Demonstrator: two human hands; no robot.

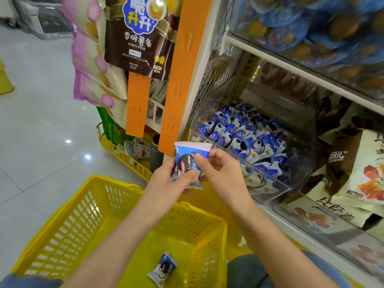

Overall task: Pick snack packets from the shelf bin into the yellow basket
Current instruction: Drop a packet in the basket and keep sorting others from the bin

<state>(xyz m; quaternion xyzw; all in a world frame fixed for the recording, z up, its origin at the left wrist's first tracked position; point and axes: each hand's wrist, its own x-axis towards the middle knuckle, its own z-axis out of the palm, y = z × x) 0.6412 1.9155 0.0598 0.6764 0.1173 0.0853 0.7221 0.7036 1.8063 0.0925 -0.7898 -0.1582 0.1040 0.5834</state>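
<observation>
Snack packet pinched between left hand and right hand, both gripping it.

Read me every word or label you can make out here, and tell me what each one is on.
"脆升升": brown hanging foil bag, blue logo.
"香脆薯条": same bag.
"POTATO STICKS": same bag.
"GRILLED WAGYU FLAVOR": same bag.
Held blue-and-white snack packet: print too small to read.
Cream bags, lower right shelf: too blurred to read.

Glossy plastic-film snack packets fill a clear, smooth plastic bin; the yellow basket is perforated plastic; floor tiles shine.
</observation>
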